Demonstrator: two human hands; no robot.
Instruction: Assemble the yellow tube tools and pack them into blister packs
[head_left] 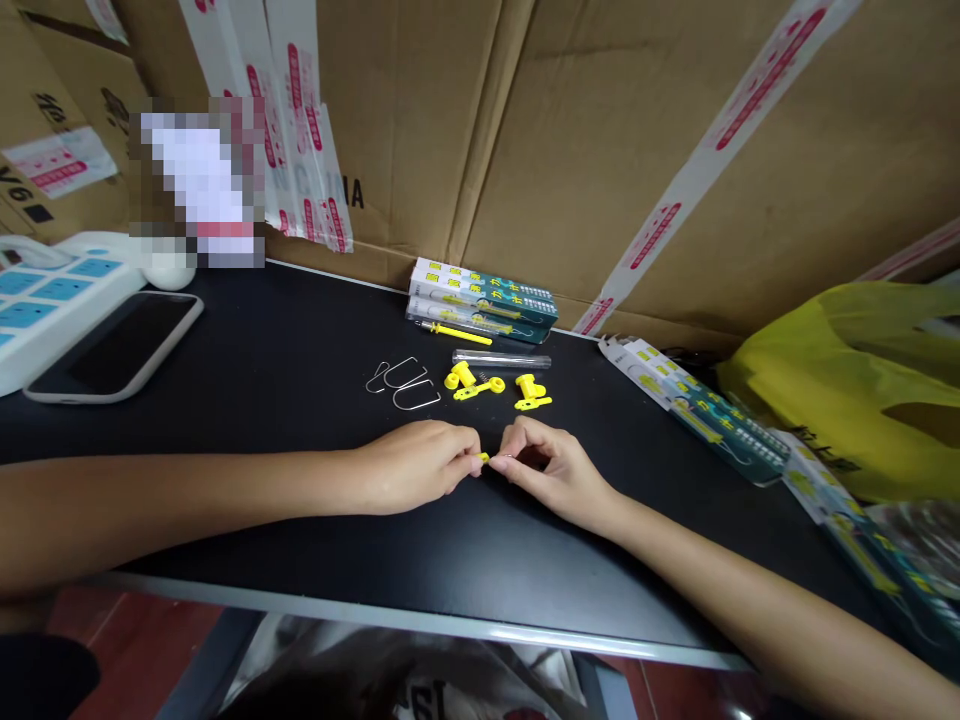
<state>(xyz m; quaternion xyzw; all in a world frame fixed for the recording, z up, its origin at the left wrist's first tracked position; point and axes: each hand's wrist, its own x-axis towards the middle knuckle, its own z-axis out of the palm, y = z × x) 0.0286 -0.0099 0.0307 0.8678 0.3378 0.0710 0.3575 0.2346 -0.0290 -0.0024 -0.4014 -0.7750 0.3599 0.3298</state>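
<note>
My left hand (431, 462) is closed on a small yellow plastic part (484, 458), whose end sticks out past the fingertips. Touching close to that end, my right hand (551, 470) pinches something thin and metallic, too small to make out well. Beyond the hands lie several loose yellow plastic pieces (531, 387), with a small spring (484, 377) among them. Bent metal hooks (416, 395) rest to their left. A clear tube (501, 359) lies behind the pieces, and a yellow rod (461, 334) with a dark tip is farther back.
Printed boxes (484, 300) are stacked against the cardboard wall (390, 120). More boxes (697, 410) line the right side beside a yellow plastic bag (817, 370). At left are a phone (116, 345) and a white power strip (56, 290). The black table's front edge (420, 618) runs below my arms.
</note>
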